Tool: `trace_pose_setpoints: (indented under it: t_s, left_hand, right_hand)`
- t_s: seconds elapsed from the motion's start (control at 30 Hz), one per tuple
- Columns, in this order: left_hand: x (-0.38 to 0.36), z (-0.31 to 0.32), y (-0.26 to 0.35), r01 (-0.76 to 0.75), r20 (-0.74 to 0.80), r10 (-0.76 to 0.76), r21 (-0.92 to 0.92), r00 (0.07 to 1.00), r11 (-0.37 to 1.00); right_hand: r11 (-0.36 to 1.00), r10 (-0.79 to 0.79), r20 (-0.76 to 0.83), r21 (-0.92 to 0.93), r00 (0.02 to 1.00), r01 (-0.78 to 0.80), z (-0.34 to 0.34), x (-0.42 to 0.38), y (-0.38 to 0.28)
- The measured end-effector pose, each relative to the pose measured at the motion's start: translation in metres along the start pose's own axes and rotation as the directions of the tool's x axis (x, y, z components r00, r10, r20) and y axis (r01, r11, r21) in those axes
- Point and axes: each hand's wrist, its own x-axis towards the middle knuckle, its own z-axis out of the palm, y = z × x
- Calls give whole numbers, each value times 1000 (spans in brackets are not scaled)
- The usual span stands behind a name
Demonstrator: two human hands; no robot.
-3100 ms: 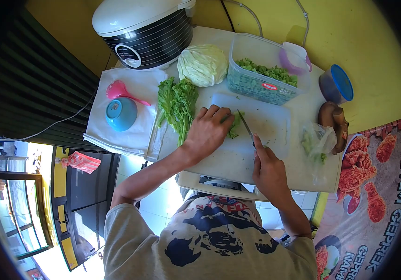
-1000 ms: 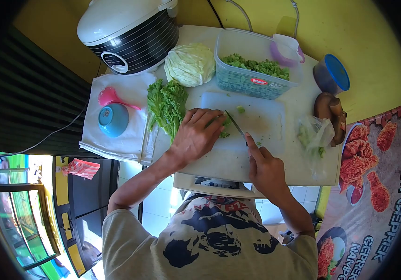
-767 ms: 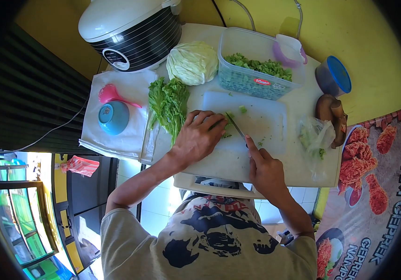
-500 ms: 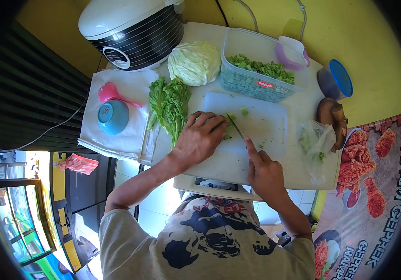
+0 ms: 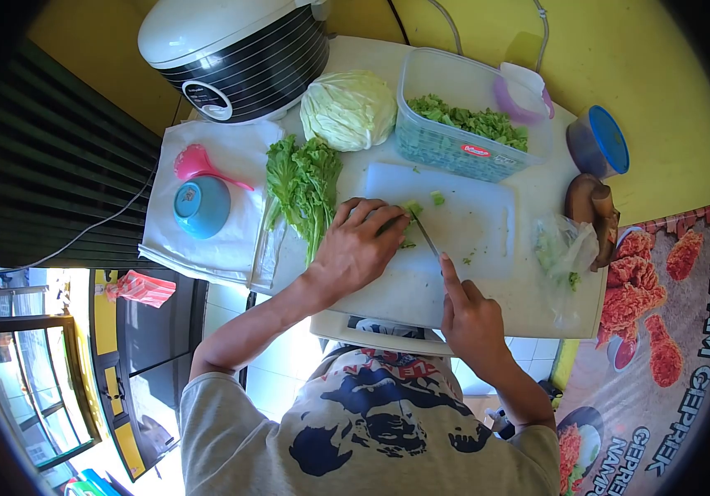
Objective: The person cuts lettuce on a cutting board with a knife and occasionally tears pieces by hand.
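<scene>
My left hand (image 5: 360,245) presses down on green leaves (image 5: 409,208) at the left part of the white cutting board (image 5: 470,223), fingers bent over them. In my right hand (image 5: 472,314) is a knife (image 5: 429,233), index finger stretched along its back, the blade beside my left fingertips. Small green bits lie on the board. Left of my left hand rests a bunch of lettuce (image 5: 303,186), with a pale green cabbage (image 5: 348,110) behind it. A clear container (image 5: 454,153) of cut leaves stands behind the board.
At the back left stands a rice cooker (image 5: 239,66). A blue bowl (image 5: 203,207) and pink ladle (image 5: 198,161) lie on white plastic at the left. Toward the right are a plastic bag (image 5: 561,256), a blue-lidded tub (image 5: 599,140) and a brown object (image 5: 590,207).
The knife blade has shifted slightly at my left fingertips, and its tip sits a little lower. The whole view has moved slightly, with things on the table a bit further right.
</scene>
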Motion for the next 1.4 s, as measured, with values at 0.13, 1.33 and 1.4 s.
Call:
trace_pose_setpoints:
  t_s: [0.13,1.33,1.4]
  left_hand:
    - [1,0,-1,-5,-4,5,-10,1000,1000]
    - [-19,-11,4,13,61,-13,1,998,1000]
    - [-19,-13,3,1,66,0,-12,998,1000]
  right_hand:
    - [999,15,-24,49,1000,-14,-2,-3,2]
    - [986,-7,-45,169,999,14,2,-1,-3]
    - [985,-6,-52,170,999,15,7,0,-4]
